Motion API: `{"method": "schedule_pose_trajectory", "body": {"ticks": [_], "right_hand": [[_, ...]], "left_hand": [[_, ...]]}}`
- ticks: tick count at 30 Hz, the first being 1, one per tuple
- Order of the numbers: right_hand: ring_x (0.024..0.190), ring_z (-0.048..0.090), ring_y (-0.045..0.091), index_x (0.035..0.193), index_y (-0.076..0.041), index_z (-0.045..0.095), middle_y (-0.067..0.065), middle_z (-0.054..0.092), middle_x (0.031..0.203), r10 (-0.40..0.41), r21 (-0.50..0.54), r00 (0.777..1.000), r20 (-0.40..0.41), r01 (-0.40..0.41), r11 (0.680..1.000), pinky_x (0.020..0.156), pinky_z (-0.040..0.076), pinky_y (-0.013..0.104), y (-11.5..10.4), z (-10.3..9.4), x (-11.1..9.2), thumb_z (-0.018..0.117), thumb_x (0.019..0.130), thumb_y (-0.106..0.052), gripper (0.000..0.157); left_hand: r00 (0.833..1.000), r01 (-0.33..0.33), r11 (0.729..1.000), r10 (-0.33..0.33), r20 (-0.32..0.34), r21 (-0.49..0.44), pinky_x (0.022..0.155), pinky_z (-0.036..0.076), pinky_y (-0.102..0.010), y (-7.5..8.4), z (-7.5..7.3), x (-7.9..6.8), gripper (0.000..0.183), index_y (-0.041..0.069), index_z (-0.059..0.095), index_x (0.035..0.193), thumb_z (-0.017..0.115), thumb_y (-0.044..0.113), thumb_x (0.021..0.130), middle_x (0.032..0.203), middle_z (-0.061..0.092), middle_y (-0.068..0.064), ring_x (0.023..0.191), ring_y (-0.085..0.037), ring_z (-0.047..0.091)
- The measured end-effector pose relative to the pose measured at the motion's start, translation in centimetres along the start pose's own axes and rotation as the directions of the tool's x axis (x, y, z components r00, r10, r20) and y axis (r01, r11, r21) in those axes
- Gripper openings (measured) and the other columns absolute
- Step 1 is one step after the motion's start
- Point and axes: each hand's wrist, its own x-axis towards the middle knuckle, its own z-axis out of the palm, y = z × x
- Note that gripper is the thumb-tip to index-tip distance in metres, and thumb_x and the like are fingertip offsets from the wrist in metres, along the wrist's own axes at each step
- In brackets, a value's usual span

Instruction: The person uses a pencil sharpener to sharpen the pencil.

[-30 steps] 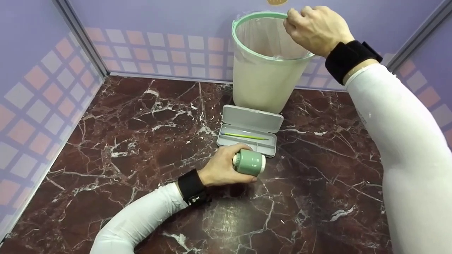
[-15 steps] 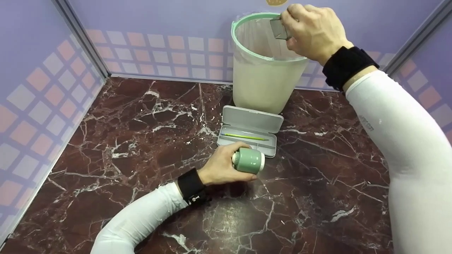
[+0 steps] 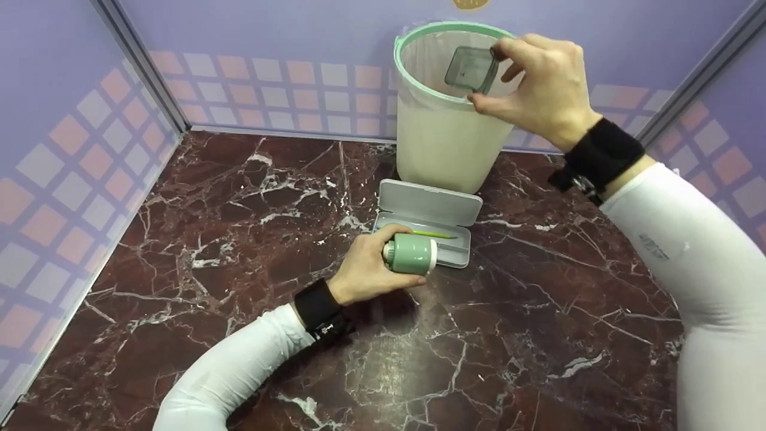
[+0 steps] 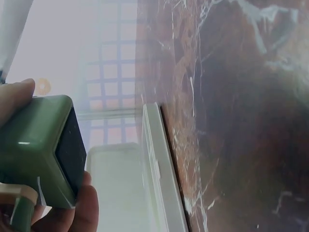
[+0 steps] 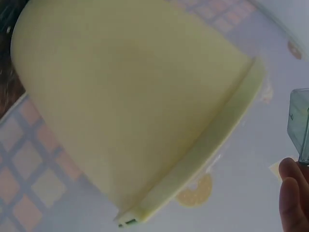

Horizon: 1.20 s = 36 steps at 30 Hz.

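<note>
My left hand (image 3: 362, 269) grips a green pencil sharpener (image 3: 412, 254) with white ends, raised just in front of the pencil case. A dark face of the sharpener (image 4: 34, 145) shows in the left wrist view. Over the trash bin (image 3: 449, 143), my right hand (image 3: 547, 84) pinches a small clear smoky shavings drawer (image 3: 470, 69) between thumb and fingers. The drawer looks nearly bare inside, apart from a tiny speck. At the right edge of the right wrist view, only part of this drawer (image 5: 299, 116) and some fingertips appear.
An open grey pencil case (image 3: 431, 202) lies before the bin, holding a yellow-green pencil (image 3: 435, 234) partly hidden by my left hand. White flecks dot the dark red marbled table (image 3: 251, 335). Purple panels (image 3: 269, 30) enclose the back and sides.
My right hand has turned and come down toward me at the bin's rim, bringing the previously hidden drawer into sight. My left hand has shifted slightly up and left with the sharpener.
</note>
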Motion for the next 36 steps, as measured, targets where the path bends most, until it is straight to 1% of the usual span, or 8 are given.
{"method": "schedule_pose_trajectory", "body": {"ticks": [3,5,6,11,16,22,28,36], "right_hand": [[0.082,0.083,0.035,0.119,0.002,0.080,0.023,0.085,0.111,-0.029,0.056,1.000,-0.012,0.029,0.998,0.078,0.047,0.000,-0.3,-0.4,-1.9,0.097,0.085,-0.033,0.052],[0.081,0.082,0.036,0.117,0.004,0.079,0.024,0.084,0.110,-0.047,0.090,0.999,-0.016,0.048,0.995,0.077,0.037,-0.008,-0.6,-0.5,-3.2,0.098,0.084,-0.029,0.051],[0.081,0.082,0.036,0.117,0.005,0.079,0.025,0.084,0.110,-0.054,0.106,0.998,-0.017,0.055,0.993,0.077,0.036,-0.009,-0.8,-0.5,-3.9,0.098,0.083,-0.027,0.050],[0.080,0.081,0.035,0.120,0.003,0.079,0.023,0.085,0.109,-0.063,0.177,0.998,-0.010,0.064,0.982,0.079,0.040,-0.006,-1.6,0.2,-6.7,0.100,0.079,-0.020,0.052],[0.076,0.079,0.032,0.119,0.003,0.080,0.021,0.085,0.103,-0.029,0.258,1.000,0.002,0.028,0.966,0.078,0.046,-0.003,-2.1,1.3,-9.6,0.100,0.075,-0.016,0.053],[0.071,0.077,0.022,0.118,0.001,0.081,0.014,0.086,0.098,0.032,0.306,0.994,0.102,-0.062,0.950,0.071,0.054,0.004,-2.3,3.3,-13.9,0.102,0.074,-0.016,0.051],[0.070,0.080,0.023,0.120,0.003,0.081,0.014,0.085,0.098,0.087,0.397,0.972,0.220,-0.171,0.902,0.065,0.061,0.014,-3.3,5.0,-17.3,0.104,0.072,-0.011,0.054],[0.074,0.083,0.022,0.124,0.003,0.081,0.016,0.086,0.104,0.099,0.515,0.941,0.323,-0.263,0.816,0.067,0.065,0.018,-4.4,6.5,-19.4,0.103,0.072,-0.005,0.057]], "left_hand": [[1.000,-0.007,1.000,0.007,-0.015,0.005,0.092,0.067,-0.041,-0.2,-0.4,0.1,0.074,0.009,0.069,0.136,0.105,0.027,0.074,0.122,0.083,-0.014,0.103,-0.026,0.080],[1.000,-0.011,1.000,0.011,-0.025,0.011,0.092,0.067,-0.042,-0.3,-0.7,0.2,0.074,0.009,0.069,0.136,0.105,0.027,0.074,0.122,0.083,-0.014,0.103,-0.027,0.080],[0.999,-0.013,1.000,0.013,-0.030,0.015,0.092,0.067,-0.042,-0.4,-0.8,0.3,0.074,0.009,0.069,0.136,0.105,0.027,0.074,0.122,0.083,-0.014,0.102,-0.027,0.080],[0.999,-0.011,1.000,0.011,-0.050,0.008,0.093,0.067,-0.041,-0.7,-1.4,0.3,0.075,0.010,0.069,0.136,0.105,0.025,0.072,0.122,0.084,-0.012,0.103,-0.025,0.081],[0.998,-0.017,1.000,0.016,-0.060,-0.019,0.096,0.067,-0.042,-0.9,-1.7,0.3,0.075,0.009,0.069,0.136,0.106,0.024,0.072,0.124,0.084,-0.012,0.106,-0.026,0.081],[0.999,-0.018,1.000,0.017,-0.051,-0.021,0.098,0.066,-0.042,-1.1,-1.8,0.3,0.075,0.010,0.069,0.136,0.106,0.026,0.073,0.125,0.083,-0.011,0.108,-0.025,0.080],[0.999,-0.014,0.999,0.013,-0.046,-0.029,0.095,0.066,-0.042,-1.2,-1.8,0.3,0.076,0.009,0.068,0.137,0.105,0.025,0.073,0.125,0.082,-0.013,0.106,-0.026,0.079],[0.999,0.013,0.999,-0.016,-0.051,-0.049,0.095,0.065,-0.042,-1.3,-2.0,0.4,0.076,0.009,0.067,0.138,0.105,0.022,0.073,0.130,0.081,-0.013,0.109,-0.027,0.078]]}}
